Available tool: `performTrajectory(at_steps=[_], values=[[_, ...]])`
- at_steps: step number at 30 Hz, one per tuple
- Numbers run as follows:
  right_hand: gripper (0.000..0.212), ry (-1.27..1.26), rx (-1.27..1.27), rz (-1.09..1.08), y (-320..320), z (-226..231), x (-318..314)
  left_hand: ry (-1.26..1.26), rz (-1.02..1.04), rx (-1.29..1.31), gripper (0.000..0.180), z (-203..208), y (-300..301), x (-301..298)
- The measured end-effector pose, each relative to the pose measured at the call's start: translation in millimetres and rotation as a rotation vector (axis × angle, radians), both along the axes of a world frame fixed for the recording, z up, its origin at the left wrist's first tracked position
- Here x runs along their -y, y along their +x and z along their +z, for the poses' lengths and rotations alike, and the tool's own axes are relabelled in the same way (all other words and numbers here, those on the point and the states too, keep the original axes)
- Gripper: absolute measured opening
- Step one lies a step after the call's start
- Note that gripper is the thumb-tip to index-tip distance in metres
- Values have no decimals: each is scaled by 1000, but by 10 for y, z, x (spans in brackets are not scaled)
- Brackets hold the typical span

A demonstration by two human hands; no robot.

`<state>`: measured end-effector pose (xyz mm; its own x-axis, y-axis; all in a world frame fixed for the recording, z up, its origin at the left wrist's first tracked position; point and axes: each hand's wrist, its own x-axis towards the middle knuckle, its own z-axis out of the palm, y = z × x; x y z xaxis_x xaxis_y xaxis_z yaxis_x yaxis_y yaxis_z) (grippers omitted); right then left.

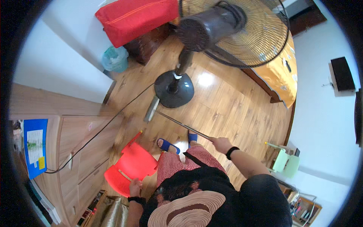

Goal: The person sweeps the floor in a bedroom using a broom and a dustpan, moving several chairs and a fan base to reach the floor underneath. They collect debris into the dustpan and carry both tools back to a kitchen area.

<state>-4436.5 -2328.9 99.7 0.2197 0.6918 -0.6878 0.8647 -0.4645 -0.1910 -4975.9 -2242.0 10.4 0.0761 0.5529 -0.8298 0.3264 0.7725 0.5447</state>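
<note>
My right hand (222, 145), a dark band at its wrist, is closed round the thin metal handle of a long-handled mop (181, 125). The mop's pale, narrow head (151, 109) lies on the wood floor, close beside the round black base (174, 89) of a standing fan. At the lower left, my left hand (135, 187) is closed on a thin pale stick (125, 175), whose far end reaches over a red plastic chair (132, 164). Exactly what the stick is cannot be made out. My feet, in blue slippers (168, 145), stand just behind the mop head.
The fan's caged head (242, 34) looms at the top. Its black cord (113, 118) runs left to a wooden cabinet (85, 138). A bin (115, 59) stands beside a red-covered box (138, 19). A bed (280, 72) is far right; a green chair (285, 162) stands right.
</note>
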Motion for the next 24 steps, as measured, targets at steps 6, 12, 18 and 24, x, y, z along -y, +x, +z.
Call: performTrajectory(at_steps=[6,12,18,24], values=[[35,-161,215,100,958,506,1155,5,-72,7,27,-148,648,-281],[38,-282,333,-170,2104,872,2636,100,-266,-121,28,19,1758,-122],[24,-68,327,-313,2969,1043,3319,-53,-306,-143,29,254,2542,355],[25,184,224,-548,3254,593,2494,-30,-410,-84,22,398,3026,435]])
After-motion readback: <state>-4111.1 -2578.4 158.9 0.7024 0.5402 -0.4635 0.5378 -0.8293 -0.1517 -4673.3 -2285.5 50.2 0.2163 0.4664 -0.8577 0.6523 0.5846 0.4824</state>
